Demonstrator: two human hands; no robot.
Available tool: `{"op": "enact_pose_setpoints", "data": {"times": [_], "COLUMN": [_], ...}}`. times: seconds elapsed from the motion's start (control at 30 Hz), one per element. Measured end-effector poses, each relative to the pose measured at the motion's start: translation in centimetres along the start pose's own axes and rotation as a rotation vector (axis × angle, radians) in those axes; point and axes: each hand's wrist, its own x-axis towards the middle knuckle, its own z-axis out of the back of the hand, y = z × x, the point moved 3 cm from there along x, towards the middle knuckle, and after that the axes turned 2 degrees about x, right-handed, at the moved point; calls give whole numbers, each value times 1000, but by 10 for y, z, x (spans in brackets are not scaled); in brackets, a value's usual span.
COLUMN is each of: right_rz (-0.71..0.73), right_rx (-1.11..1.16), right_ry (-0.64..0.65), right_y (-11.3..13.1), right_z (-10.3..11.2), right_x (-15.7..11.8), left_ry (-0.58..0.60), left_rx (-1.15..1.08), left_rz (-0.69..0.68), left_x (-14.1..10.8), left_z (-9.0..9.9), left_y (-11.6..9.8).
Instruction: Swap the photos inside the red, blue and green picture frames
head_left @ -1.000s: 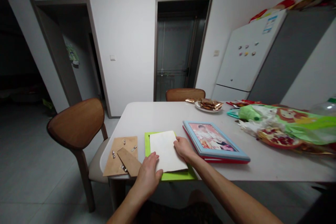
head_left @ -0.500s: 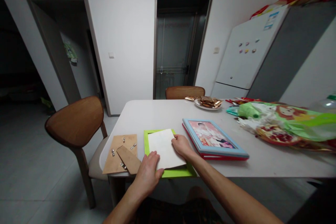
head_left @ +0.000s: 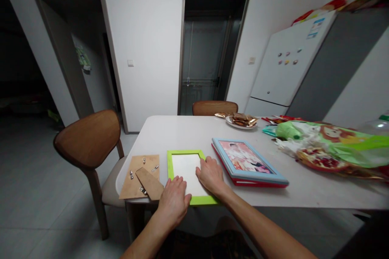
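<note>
A white sheet (head_left: pixel 190 170) lies inside the lime-green picture frame (head_left: pixel 204 200) at the table's front edge. My left hand (head_left: pixel 174 199) rests on the frame's lower left side, fingers stretched over the rim and the sheet's edge. Over the right side lies my right hand (head_left: pixel 210 175), fingers slightly bent, thumb touching the sheet; neither hand grasps anything visible. Left of the frame is a brown backing board (head_left: pixel 127 188), with several small metal clips and a tapered brown stand piece (head_left: pixel 149 183) on it.
Right of my hands, a blue picture frame (head_left: pixel 258 172) is stacked on a red one. Farther off are a plate (head_left: pixel 241 126) of wrapped snacks and a green bag (head_left: pixel 349 141) beside an opened pomegranate (head_left: pixel 320 160). A wooden chair (head_left: pixel 91 141) stands at the left.
The white sheet, tilted and overlapping the green rim before, now sits flat within the frame. My right hand has let go of the sheet's edge and shifted down onto the right side.
</note>
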Motion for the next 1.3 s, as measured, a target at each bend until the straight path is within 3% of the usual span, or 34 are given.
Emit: {"op": "enact_pose_setpoints", "data": {"times": [0.1,0.2,0.33,0.4,0.47,0.57,0.73,0.9,1.1,1.2,1.3], "right_rz": [11,118,359,475,519,517,502,454,328,298,299], "right_rx": [24,160,357,372,355,363,548,623,615,587,548], "right_ry": [-8,-22,99,151,155,146,125,66,147,179,185], "right_y": [1,20,80,113,137,155,143,92,11,-11,-17], "right_z": [2,8,13,13,12,8,19,47,49,42,35], "right_x": [0,-3,-22,-34,-43,-47,-42,-39,-47,-48,-45], "left_ry": [-40,-108,-140,-155,-174,-202,-248,-353,-184,-132,-120], "left_rx": [-63,-28,152,196,199,174,109,18,-142,-187,-190], "left_rz": [-18,41,305,338,318,294,231,132,2,1,3], "left_x": [-9,-30,-59,-66,-68,-66,-58,-41,-13,-4,0], "left_z": [9,24,38,40,40,40,54,66,33,15,7], "left_y": [13,53,125,148,159,164,149,92,27,16,15]}}
